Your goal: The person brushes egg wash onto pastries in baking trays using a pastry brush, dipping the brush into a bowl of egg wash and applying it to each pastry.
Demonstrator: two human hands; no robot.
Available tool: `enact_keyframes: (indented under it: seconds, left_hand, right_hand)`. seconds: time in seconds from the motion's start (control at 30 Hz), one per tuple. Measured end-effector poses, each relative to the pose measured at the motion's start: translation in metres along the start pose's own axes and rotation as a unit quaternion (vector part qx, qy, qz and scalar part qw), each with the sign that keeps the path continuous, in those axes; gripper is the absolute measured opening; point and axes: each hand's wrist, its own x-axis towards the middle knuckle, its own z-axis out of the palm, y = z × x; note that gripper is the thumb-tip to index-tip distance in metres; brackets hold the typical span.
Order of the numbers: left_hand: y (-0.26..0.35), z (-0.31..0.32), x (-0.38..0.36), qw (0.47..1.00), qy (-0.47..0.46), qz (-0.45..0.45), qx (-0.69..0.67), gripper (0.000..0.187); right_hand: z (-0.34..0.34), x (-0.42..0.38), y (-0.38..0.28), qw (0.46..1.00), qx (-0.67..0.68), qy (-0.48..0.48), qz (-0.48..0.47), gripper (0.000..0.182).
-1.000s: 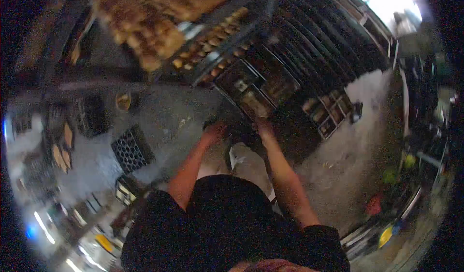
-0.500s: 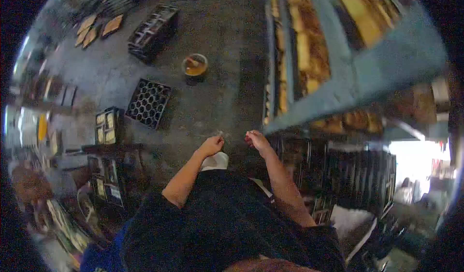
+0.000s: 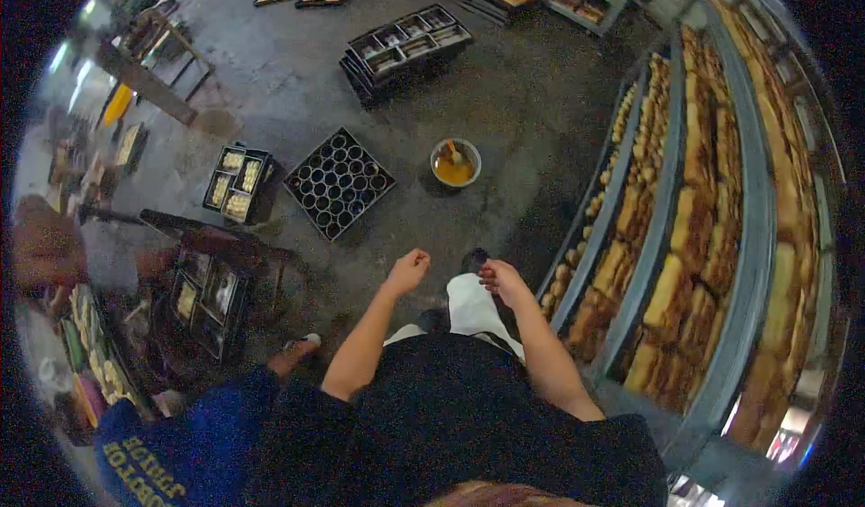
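Observation:
I look straight down at my body in a black top and light trousers. My left hand (image 3: 408,271) is curled into a loose fist in front of me, and nothing shows in it. My right hand (image 3: 503,280) is also half closed and held apart from the left, close to the grey rack (image 3: 667,191) of golden baked loaves on my right. Neither hand touches anything I can see.
A bowl of yellow liquid with a brush (image 3: 455,163) stands on the concrete floor ahead. A black tray of round moulds (image 3: 340,182) and stacked baking tins (image 3: 407,44) lie further left. A person in a blue shirt (image 3: 189,444) stands at my lower left.
The view has swung round: the loaf rack is now on my right and the bowl and mould tray lie ahead. Both hands stay raised and curled before me.

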Motion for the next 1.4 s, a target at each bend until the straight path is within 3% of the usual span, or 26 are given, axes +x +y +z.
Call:
enact_keyframes:
  seconds: [0.13, 0.23, 0.33, 0.37, 0.43, 0.57, 0.7, 0.8, 0.93, 1.1, 1.2, 1.4]
  left_hand:
    - [-0.039, -0.014, 0.049, 0.987, 0.076, -0.053, -0.129, 0.027]
    - [-0.047, -0.013, 0.085, 0.948, 0.148, -0.063, -0.273, 0.026]
    - [0.028, -0.020, 0.122, 0.972, 0.183, -0.106, -0.105, 0.024]
    - [0.048, -0.020, 0.142, 0.973, 0.195, -0.081, -0.095, 0.024]
    - [0.082, -0.012, 0.183, 0.972, 0.219, -0.033, -0.080, 0.024]
    - [0.126, 0.009, 0.264, 0.958, 0.190, -0.036, -0.210, 0.022]
    - [0.132, 0.028, 0.336, 0.956, 0.235, -0.034, -0.171, 0.025]
    - [0.154, 0.036, 0.382, 0.951, 0.273, -0.053, -0.132, 0.026]
    - [0.206, 0.040, 0.445, 0.927, 0.319, -0.110, -0.162, 0.026]
    - [0.260, 0.042, 0.503, 0.930, 0.340, -0.095, -0.108, 0.027]
    - [0.291, 0.048, 0.530, 0.918, 0.351, -0.140, -0.122, 0.026]
    - [0.299, 0.083, 0.583, 0.826, 0.514, -0.165, -0.164, 0.025]
  right_hand:
    - [-0.033, 0.061, -0.061, 0.999, 0.006, -0.016, 0.031, 0.025]
    - [-0.070, 0.110, -0.114, 0.998, 0.031, -0.048, 0.028, 0.027]
    - [-0.095, 0.143, -0.186, 0.998, -0.034, -0.046, 0.038, 0.027]
    - [-0.098, 0.150, -0.217, 0.996, -0.056, -0.068, 0.032, 0.027]
    - [-0.100, 0.173, -0.264, 0.993, -0.111, -0.047, 0.014, 0.025]
    - [-0.088, 0.211, -0.357, 0.970, -0.225, -0.069, -0.056, 0.024]
    - [-0.071, 0.275, -0.427, 0.919, -0.357, -0.125, -0.110, 0.026]
    - [-0.063, 0.310, -0.466, 0.891, -0.381, -0.185, -0.161, 0.027]
    - [-0.086, 0.368, -0.517, 0.872, -0.445, -0.203, -0.032, 0.028]
    - [-0.114, 0.399, -0.592, 0.887, -0.407, -0.219, -0.011, 0.026]
    - [-0.130, 0.458, -0.613, 0.850, -0.466, -0.244, -0.015, 0.025]
    - [-0.113, 0.530, -0.686, 0.788, -0.504, -0.353, 0.017, 0.024]
